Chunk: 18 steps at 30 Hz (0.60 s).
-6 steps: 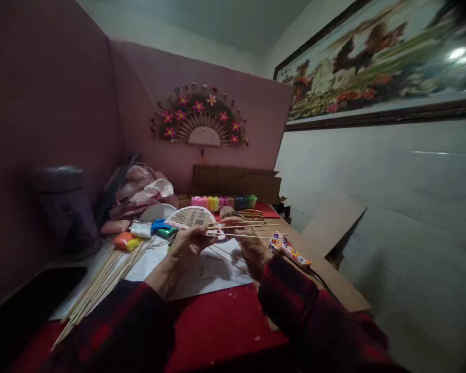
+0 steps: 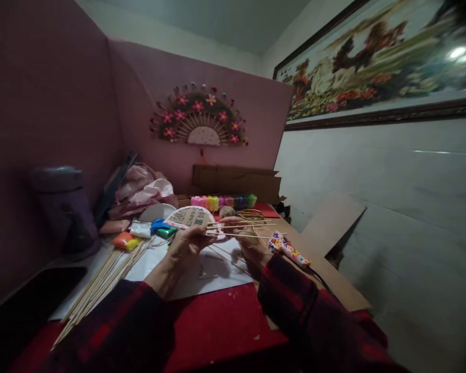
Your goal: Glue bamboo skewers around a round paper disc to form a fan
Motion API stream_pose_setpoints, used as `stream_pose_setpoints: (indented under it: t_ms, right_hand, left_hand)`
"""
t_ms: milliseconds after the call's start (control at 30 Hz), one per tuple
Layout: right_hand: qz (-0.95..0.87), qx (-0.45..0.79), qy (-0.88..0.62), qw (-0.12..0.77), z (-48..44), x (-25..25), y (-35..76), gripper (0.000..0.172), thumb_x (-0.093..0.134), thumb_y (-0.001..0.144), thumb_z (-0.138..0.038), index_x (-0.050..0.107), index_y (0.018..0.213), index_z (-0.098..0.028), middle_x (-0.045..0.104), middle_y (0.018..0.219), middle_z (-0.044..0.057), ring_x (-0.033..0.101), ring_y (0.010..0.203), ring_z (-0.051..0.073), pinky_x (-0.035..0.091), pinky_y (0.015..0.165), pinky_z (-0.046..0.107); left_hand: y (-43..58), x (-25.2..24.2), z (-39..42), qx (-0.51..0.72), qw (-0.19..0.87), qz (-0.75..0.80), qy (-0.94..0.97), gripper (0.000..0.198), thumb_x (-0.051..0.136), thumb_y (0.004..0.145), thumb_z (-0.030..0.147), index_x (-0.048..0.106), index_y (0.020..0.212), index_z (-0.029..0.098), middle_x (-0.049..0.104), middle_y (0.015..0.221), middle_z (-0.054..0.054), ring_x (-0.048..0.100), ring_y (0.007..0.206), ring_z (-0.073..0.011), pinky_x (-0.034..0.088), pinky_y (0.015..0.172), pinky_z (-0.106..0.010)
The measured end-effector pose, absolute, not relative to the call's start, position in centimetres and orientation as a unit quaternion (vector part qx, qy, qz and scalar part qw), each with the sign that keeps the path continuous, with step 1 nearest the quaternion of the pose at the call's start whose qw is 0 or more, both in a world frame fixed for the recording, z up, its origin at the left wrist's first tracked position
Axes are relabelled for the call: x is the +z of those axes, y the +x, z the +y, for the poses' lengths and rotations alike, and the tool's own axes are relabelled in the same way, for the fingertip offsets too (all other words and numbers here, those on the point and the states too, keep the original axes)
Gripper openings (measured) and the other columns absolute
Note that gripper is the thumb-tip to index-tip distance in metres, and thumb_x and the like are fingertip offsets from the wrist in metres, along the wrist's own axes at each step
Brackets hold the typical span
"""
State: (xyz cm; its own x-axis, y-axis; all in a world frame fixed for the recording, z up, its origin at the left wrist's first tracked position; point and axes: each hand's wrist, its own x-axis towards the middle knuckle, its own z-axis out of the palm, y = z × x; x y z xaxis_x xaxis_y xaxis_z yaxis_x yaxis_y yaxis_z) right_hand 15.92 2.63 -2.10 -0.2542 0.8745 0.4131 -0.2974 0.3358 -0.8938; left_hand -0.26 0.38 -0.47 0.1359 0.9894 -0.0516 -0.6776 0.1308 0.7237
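Observation:
Several thin wooden sticks (image 2: 252, 226) lie level between my two hands above the white paper (image 2: 217, 277). My left hand (image 2: 186, 247) is closed, pinching their left ends between thumb and fingers. Farther along, my right hand (image 2: 250, 246) has its fingers closed around the same sticks, whose right ends poke out past it. Just behind the hands sits a half-round cardboard piece (image 2: 192, 217) with a pale edge and printed characters. A flower-patterned glue gun (image 2: 289, 248) lies to the right of my right hand.
At the left is a bundle of loose sticks (image 2: 101, 285) beside bags of coloured clay (image 2: 126, 241) and a purple bottle (image 2: 68, 212). A twine ball (image 2: 227, 211) and a row of coloured clay packs (image 2: 223, 201) stand behind. A flowered fan (image 2: 199, 116) hangs on the pink board.

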Motion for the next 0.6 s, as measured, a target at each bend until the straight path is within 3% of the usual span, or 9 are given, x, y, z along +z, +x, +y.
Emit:
stream_pose_setpoints:
  t_ms: [167,600]
  right_hand:
    - [-0.602,0.487,-0.256,0.578,3.4,-3.2,16.6,0.029,0.068,0.068,-0.028,0.067,0.096,-0.023,0.068,0.079,0.004,0.062,0.077,0.018,0.049,0.059,0.027]
    - [-0.602,0.524,-0.248,0.549,1.9,-2.3,16.2,0.03,0.067,0.069,-0.042,0.066,0.094,-0.025,0.066,0.08,0.006,0.061,0.079,0.022,0.048,0.056,0.03]
  left_hand:
    - [-0.6,-1.4,1.1,0.594,0.691,0.272,0.309,0.01,0.057,0.068,0.001,0.065,0.072,0.005,0.071,0.07,-0.014,0.067,0.061,-0.0189,0.058,0.061,-0.029]
    - [-0.8,-2.2,1.6,0.596,0.682,0.271,0.326,0.01,0.06,0.064,0.004,0.066,0.071,0.005,0.071,0.073,-0.014,0.066,0.063,-0.0187,0.057,0.06,-0.029]
